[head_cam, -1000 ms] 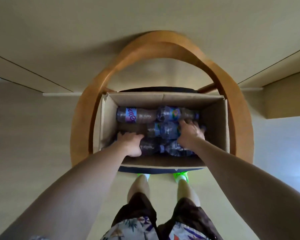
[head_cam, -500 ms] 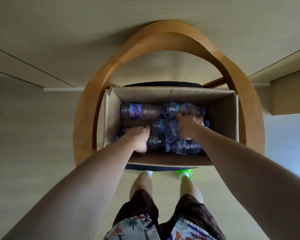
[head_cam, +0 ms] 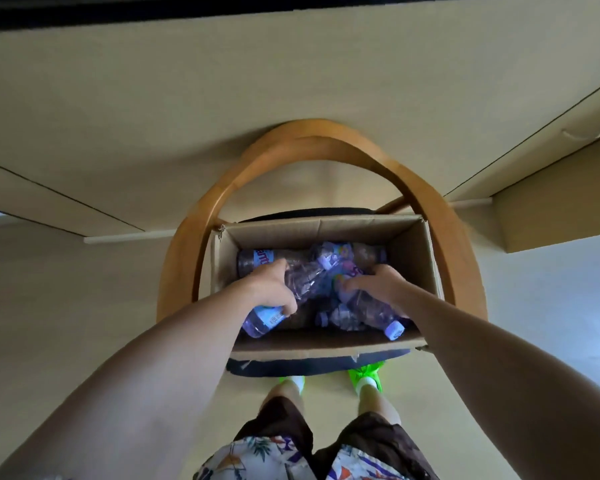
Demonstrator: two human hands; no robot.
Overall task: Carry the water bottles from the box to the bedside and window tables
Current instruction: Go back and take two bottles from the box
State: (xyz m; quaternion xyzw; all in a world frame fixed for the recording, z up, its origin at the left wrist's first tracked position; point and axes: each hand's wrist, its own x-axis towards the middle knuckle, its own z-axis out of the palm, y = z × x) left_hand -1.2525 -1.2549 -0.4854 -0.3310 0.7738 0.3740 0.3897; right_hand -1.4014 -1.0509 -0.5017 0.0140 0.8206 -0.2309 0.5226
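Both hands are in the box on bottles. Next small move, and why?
Probably lift both hands straight up. The left hand grips one bottle and the right hand another bottle, both tilted but still inside the cardboard box, whose walls block any sideways move.

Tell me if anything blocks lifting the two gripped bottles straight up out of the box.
Nothing visible does. The left hand grips one bottle, the right hand another bottle; the box is open-topped, and only the chair's armrest hoop rings it.
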